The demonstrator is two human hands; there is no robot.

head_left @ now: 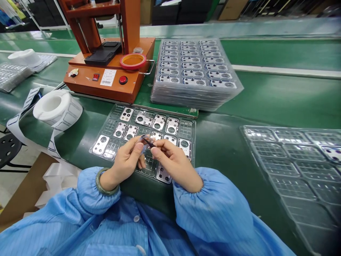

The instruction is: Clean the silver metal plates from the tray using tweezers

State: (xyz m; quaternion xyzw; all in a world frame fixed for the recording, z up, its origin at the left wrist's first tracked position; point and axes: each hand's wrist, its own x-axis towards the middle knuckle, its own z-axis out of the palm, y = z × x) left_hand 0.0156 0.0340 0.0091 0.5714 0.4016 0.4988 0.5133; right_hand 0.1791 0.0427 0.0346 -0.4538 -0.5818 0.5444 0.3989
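My left hand [127, 158] is closed, its thumb and fingers pinching a small piece that I cannot make out; something bluish and see-through shows at the fingertips. My right hand [174, 158] is closed on a thin dark pointed tool [147, 142], perhaps tweezers, whose tip reaches to the left fingertips. Both hands are over a clear plastic tray [186, 128]. Silvery metal plates with round holes, such as this plate [101, 144], lie in several of its pockets, while other pockets hold none. The hands cover part of the tray's middle.
An orange press [106, 76] stands behind the tray, with a roll of tape [133, 61] on it. Stacked filled trays [197, 94] are beside the press. To the left sits a label roll [58, 106], its strip hanging down. Another clear tray [295, 170] lies at right.
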